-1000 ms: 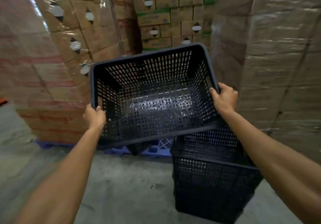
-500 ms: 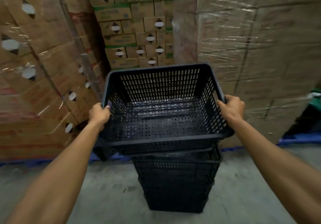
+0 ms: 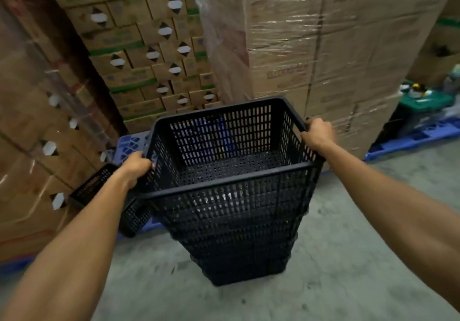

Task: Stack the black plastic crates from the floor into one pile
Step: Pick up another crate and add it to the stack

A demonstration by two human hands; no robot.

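- Black plastic, full of little holes, makes up the top crate (image 3: 231, 161), which sits between the person's two hands.
- The left hand (image 3: 136, 167) is closed around the rim on the crate's left side, with the fingers curled over the edge.
- The right hand (image 3: 318, 133) is closed around the rim on the crate's right side, a bit farther away and higher in the picture than the left hand.
- Both arms reach forward and down, nearly straight, with the bare forearms coming in from the bottom corners.
- The top crate sits down inside a pile of black crates (image 3: 239, 246) right below the hands; the pile stands on the grey floor (image 3: 348, 258).
- It looks level and lined up with the pile, but whether it is all the way down cannot be told.
- Another black crate (image 3: 99, 186) lies tipped on its side just under and left of the left forearm.
- A blue pallet (image 3: 129, 144) shows just past the left hand, behind the crates.
- Brown cardboard boxes with diamond labels (image 3: 149, 54) are stacked high, far beyond the left hand.
- Big boxes wrapped in shiny clear film (image 3: 323, 47) stand tall behind the right hand.
- Off to the right of the right hand there is a green bin (image 3: 423, 106); what lies on it is too blurry to tell.
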